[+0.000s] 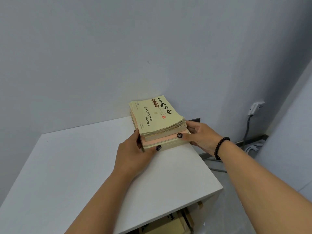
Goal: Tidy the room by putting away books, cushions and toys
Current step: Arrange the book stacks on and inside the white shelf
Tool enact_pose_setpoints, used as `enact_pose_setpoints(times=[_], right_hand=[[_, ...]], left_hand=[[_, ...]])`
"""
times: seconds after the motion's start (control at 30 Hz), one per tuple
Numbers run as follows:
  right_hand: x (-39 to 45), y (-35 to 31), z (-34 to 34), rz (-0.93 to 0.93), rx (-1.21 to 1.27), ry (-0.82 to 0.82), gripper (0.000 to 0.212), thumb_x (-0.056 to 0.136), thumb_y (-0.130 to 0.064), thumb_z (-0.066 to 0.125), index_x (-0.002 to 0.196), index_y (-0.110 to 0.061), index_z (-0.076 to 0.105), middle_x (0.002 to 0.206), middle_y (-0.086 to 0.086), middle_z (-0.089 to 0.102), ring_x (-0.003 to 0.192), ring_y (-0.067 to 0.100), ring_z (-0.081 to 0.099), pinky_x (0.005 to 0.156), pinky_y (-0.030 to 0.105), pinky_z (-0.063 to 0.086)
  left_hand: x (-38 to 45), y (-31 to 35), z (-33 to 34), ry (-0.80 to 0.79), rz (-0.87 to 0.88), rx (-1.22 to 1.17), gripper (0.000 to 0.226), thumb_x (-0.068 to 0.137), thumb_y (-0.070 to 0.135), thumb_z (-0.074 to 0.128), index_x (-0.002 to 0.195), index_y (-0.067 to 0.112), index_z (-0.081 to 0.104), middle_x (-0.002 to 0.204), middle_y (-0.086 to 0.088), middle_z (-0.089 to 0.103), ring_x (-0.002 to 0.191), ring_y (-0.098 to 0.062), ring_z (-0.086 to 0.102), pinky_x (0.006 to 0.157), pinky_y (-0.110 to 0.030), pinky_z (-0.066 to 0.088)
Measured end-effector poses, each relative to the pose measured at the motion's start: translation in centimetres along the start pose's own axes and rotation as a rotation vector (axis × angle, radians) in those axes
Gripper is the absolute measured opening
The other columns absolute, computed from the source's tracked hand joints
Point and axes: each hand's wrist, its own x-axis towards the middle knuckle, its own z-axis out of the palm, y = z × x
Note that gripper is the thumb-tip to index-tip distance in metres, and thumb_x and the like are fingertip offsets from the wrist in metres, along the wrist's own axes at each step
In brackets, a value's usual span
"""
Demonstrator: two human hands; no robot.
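Shelved books below both wrists | left hand and right hand clamp book stack from either side, on desk corner; paperbacks weighty, floppy, covers slick; grip low, bottom edges

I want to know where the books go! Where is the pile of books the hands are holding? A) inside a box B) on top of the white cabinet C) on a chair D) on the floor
B: the pile of books sits on the white cabinet top near the wall, with the left hand and right hand gripping its sides.
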Motion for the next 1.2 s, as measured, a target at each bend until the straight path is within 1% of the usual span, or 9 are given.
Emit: enact_pose_setpoints(times=[0.13,0.23,0.3,0.47,0.6,0.8,0.97,1.1,1.2], right_hand=[[0.7,-0.7,0.9,-0.053,-0.066,0.116,0.062,0.081,-0.019,0.077,0.138,-0.023,0.051,0.13,-0.009,0.063,0.122,0.006,0.055,0.107,0.031,0.043],[1.2,-1.4,1.8,-0.149,-0.029,0.191,0.068,0.08,-0.014,0.076,0.141,-0.021,0.047,0.126,-0.014,0.062,0.122,0.0,0.054,0.108,0.027,0.041],[1.3,-1.6,2.0,-0.177,-0.02,0.182,0.068,0.081,-0.006,0.074,0.141,-0.022,0.047,0.128,-0.011,0.061,0.124,0.002,0.053,0.109,0.029,0.041],[1.2,-1.9,1.4,-0.153,-0.014,0.112,0.069,0.08,0.002,0.072,0.139,-0.027,0.049,0.131,-0.009,0.058,0.126,0.01,0.053,0.109,0.033,0.042],[1.7,-1.8,2.0,-0.133,-0.096,0.219,0.045,0.07,-0.024,0.084,0.113,-0.028,0.07,0.126,-0.008,0.063,0.122,0.018,0.056,0.107,0.037,0.044],[1.5,-1.6,2.2,-0.118,-0.059,0.209,0.051,0.08,-0.01,0.076,0.128,-0.017,0.061,0.121,-0.016,0.06,0.112,0.005,0.06,0.099,0.022,0.047],[1.0,-2.3,2.9,-0.061,-0.166,0.189,0.06,0.083,-0.006,0.073,0.137,-0.017,0.05,0.12,-0.015,0.058,0.113,0.006,0.057,0.102,0.024,0.044],[-0.4,-4.3,3.6,-0.044,-0.344,0.174,0.066,0.085,-0.012,0.071,0.143,-0.023,0.04,0.117,-0.02,0.052,0.1,-0.004,0.052,0.083,0.013,0.042],[-1.8,-5.0,4.5,-0.128,-0.542,0.398,0.06,0.088,-0.019,0.069,0.142,-0.02,0.043,0.14,-0.009,0.042,0.128,0.009,0.042,0.095,0.015,0.031]], left_hand=[[0.0,0.6,0.3,0.087,0.041,-0.073,0.056,0.091,0.043,0.061,0.143,0.043,0.041,0.121,0.037,0.057,0.108,0.011,0.055,0.09,-0.007,0.042],[0.5,0.4,0.5,0.121,0.038,-0.07,0.055,0.097,0.038,0.053,0.149,0.038,0.033,0.138,0.005,0.057,0.127,-0.023,0.051,0.106,-0.033,0.042],[0.7,0.3,0.6,0.134,0.022,-0.06,0.058,0.096,0.037,0.056,0.149,0.034,0.034,0.137,-0.004,0.058,0.126,-0.032,0.05,0.105,-0.037,0.041],[0.9,0.7,0.5,0.139,0.013,-0.058,0.062,0.093,0.033,0.061,0.15,0.03,0.034,0.149,0.007,0.045,0.131,-0.024,0.045,0.107,-0.028,0.035],[1.0,0.5,0.7,0.095,0.056,-0.03,0.059,0.098,0.028,0.055,0.151,0.022,0.031,0.156,0.005,0.032,0.145,-0.011,0.027,0.113,-0.017,0.023],[1.7,-0.7,1.2,-0.005,0.13,0.051,0.066,0.101,0.041,0.039,0.156,0.022,0.008,0.161,0.005,0.021,0.147,-0.018,0.021,0.116,-0.043,0.03],[1.6,-0.9,1.6,-0.057,0.162,0.09,0.08,0.099,0.049,0.034,0.153,0.021,-0.019,0.164,0.009,-0.005,0.15,-0.008,-0.002,0.121,-0.041,0.018],[0.9,-0.5,1.3,0.065,0.19,0.005,0.073,0.098,0.045,0.044,0.155,0.019,0.007,0.161,0.009,0.016,0.146,-0.01,0.021,0.116,-0.038,0.03],[-1.2,0.3,0.5,0.311,0.243,-0.087,0.051,0.097,0.012,0.052,0.144,0.015,0.034,0.138,0.009,0.037,0.12,0.007,0.043,0.097,-0.013,0.041]])
